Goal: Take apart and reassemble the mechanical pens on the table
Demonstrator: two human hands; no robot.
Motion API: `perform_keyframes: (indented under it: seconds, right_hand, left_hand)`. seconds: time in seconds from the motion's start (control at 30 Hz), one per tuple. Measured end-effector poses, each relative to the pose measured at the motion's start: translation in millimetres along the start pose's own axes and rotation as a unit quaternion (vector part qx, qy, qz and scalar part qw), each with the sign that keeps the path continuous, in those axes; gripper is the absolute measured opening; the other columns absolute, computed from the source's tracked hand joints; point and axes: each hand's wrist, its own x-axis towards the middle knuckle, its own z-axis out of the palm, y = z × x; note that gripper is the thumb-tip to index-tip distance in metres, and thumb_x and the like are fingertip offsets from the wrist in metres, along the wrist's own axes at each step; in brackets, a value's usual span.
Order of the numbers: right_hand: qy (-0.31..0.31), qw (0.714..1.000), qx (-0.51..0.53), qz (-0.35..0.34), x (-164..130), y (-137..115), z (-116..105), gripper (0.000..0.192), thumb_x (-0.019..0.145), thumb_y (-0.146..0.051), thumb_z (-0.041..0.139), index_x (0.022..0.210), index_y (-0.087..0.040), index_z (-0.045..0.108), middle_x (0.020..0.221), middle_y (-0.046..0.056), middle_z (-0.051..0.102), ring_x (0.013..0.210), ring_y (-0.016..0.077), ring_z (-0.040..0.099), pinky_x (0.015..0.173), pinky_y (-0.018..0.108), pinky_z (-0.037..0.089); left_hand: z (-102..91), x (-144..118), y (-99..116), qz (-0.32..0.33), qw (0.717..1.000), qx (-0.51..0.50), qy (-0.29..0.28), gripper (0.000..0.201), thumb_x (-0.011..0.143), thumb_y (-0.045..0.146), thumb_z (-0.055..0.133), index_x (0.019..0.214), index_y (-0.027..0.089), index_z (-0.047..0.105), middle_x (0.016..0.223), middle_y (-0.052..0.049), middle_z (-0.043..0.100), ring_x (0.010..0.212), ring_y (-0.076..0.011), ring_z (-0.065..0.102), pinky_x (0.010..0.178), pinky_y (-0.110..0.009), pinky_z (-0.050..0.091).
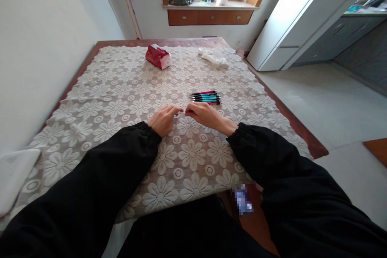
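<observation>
Right hand point(203, 113) just beside pens point(206, 97), fingertips meeting left hand point(163, 119)

Pens point(206, 97) crowd the right hand point(203, 114) — leftward cloth point(121, 100) lies open.

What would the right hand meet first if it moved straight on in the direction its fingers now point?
The right hand points left, toward the left hand, whose fingertips almost touch it. It would probably meet that hand first. The row of pens lies beyond it, off this line.

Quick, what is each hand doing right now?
Left hand: fingers curled; what it pinches cannot be told.
Right hand: curled beside the pens, contents unclear.
</observation>
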Motion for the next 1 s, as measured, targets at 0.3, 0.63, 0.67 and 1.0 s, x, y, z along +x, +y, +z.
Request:
perform_keyframes:
  seconds: [0.3, 0.63, 0.67, 1.0]
  right_hand:
    - [-0.017, 1.000, 0.001, -0.013, 0, -9, -1, 0.014, 0.104, -0.025, 0.054, 0.091, -0.020, 0.057, 0.083, 0.002, 0.066, 0.073, 0.0146, 0.057, 0.069, 0.026, 0.038]
    - [-0.002, 0.997, 0.078, 0.020, 0, -10, 7, 0.010, 0.100, -0.029, 0.058, 0.096, -0.021, 0.058, 0.081, 0.000, 0.064, 0.071, 0.0136, 0.054, 0.068, 0.025, 0.038]
    - [0.004, 0.996, 0.082, 0.021, 0, -9, 7, 0.010, 0.100, -0.029, 0.058, 0.096, -0.020, 0.059, 0.081, 0.000, 0.065, 0.071, 0.0136, 0.054, 0.068, 0.025, 0.038]
    - [0.029, 0.993, 0.101, 0.058, 0, -7, 7, 0.016, 0.099, -0.036, 0.060, 0.097, -0.020, 0.057, 0.078, -0.002, 0.062, 0.068, 0.0119, 0.053, 0.067, 0.024, 0.038]
  left_hand:
    - [0.4, 2, 6, 0.033, 0.998, 0.041, -0.033, 0.027, 0.107, 0.025, 0.037, 0.119, 0.017, 0.060, 0.105, -0.010, 0.070, 0.099, -0.0236, 0.065, 0.088, -0.037, 0.055]
    - [1.1, -3, 1, 0.008, 0.995, 0.092, -0.037, 0.033, 0.095, 0.008, 0.047, 0.121, 0.018, 0.065, 0.104, -0.008, 0.074, 0.100, -0.0234, 0.070, 0.082, -0.033, 0.056]
    - [1.0, -3, 2, 0.001, 0.996, 0.088, -0.033, 0.036, 0.095, 0.008, 0.047, 0.124, 0.019, 0.065, 0.104, -0.008, 0.074, 0.101, -0.0235, 0.070, 0.082, -0.033, 0.056]
    - [-1.0, -3, 5, 0.009, 0.997, 0.070, -0.021, 0.032, 0.098, 0.013, 0.047, 0.120, 0.020, 0.068, 0.100, -0.007, 0.075, 0.096, -0.0216, 0.071, 0.080, -0.032, 0.057]
